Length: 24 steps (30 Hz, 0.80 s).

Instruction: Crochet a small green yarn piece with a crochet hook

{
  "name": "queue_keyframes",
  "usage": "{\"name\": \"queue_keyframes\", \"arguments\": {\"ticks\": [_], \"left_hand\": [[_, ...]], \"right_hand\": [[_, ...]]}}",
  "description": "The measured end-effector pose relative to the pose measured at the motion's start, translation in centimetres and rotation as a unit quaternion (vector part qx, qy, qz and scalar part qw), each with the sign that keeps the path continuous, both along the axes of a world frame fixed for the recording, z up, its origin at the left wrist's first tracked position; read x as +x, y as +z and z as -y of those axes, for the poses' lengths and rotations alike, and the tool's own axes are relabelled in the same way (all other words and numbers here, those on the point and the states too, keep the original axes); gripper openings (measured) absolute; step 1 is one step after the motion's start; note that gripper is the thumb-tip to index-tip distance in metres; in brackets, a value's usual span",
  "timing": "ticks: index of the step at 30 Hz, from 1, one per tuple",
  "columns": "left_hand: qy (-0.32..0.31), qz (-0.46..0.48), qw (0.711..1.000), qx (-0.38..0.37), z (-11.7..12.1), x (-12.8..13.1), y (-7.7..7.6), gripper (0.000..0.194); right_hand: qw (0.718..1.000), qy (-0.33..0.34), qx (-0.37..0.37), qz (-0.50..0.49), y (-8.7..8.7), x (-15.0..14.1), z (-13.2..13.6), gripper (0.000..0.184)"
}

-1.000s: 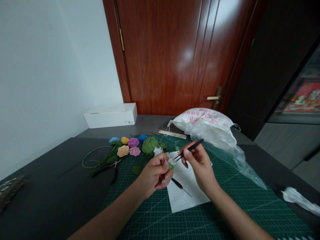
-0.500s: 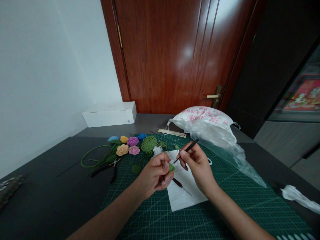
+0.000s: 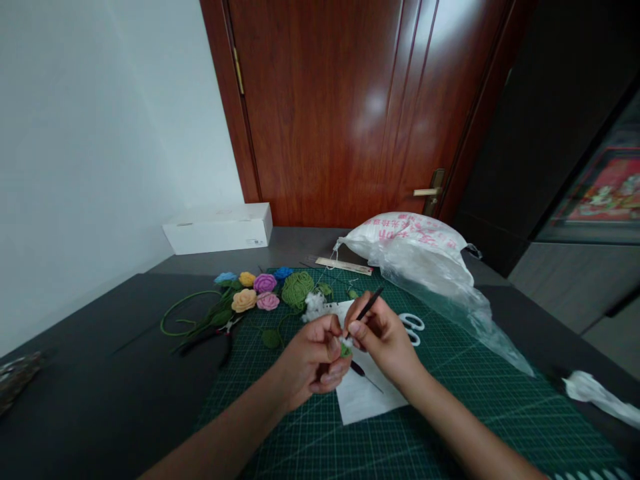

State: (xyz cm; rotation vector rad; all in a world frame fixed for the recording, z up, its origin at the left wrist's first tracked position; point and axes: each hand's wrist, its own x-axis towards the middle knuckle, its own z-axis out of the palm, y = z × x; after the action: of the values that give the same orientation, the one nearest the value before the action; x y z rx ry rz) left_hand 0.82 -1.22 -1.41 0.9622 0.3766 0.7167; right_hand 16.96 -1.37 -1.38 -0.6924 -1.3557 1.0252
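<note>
**A:** What are the hands doing?

**B:** The left hand (image 3: 313, 357) is curled shut, its fingers pinching a small green crocheted piece (image 3: 345, 349). The right hand (image 3: 383, 337) grips a slim black tool (image 3: 371, 302) between thumb and fingers, much like a pen.

**A:** Does the tool touch the piece?

**B:** I cannot tell. Its lower end vanishes behind the right fingers just above the piece, and with the tip hidden, I can't say exactly what kind of tool it is.

**A:** Where is the piece?

**B:** Between the 2 hands, above a sheet of white paper (image 3: 367, 403) on a green cutting mat (image 3: 465, 407). The left fingers cover much of it, and a wisp of white fibre (image 3: 347, 341) at its top is too small to make out well.

**A:** What else is partly hidden?

**B:** White-handled scissors (image 3: 411, 327) lie just beside the right hand, with their blades out of sight behind it. A crochet hook (image 3: 363, 375) lies on the paper just below the left fingers.

**A:** And farther off?

**B:** 6 crocheted roses (image 3: 244, 301) lie near a ball of green yarn (image 3: 297, 291).
</note>
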Motion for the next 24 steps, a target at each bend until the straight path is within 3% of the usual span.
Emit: {"name": "queue_keyframes", "arguments": {"ticks": [5,12,19,24], "left_hand": [[0.03,-0.011,0.999,0.034,-0.2,-0.1,0.5,0.04],[0.138,-0.007,0.984,0.108,-0.7,0.4,0.2,0.038],[0.187,-0.026,0.971,0.146,-0.6,0.5,0.2,0.037],[0.201,-0.032,0.967,0.154,-0.5,0.6,0.3,0.035]], "right_hand": [[0.999,0.008,0.014,-0.028,0.4,0.1,-0.3,0.033],[0.992,-0.092,0.059,-0.061,2.0,1.6,0.0,0.02],[0.99,-0.104,0.092,-0.012,0.9,0.6,0.6,0.011],[0.987,-0.139,0.077,0.009,0.8,0.5,0.8,0.015]]}}
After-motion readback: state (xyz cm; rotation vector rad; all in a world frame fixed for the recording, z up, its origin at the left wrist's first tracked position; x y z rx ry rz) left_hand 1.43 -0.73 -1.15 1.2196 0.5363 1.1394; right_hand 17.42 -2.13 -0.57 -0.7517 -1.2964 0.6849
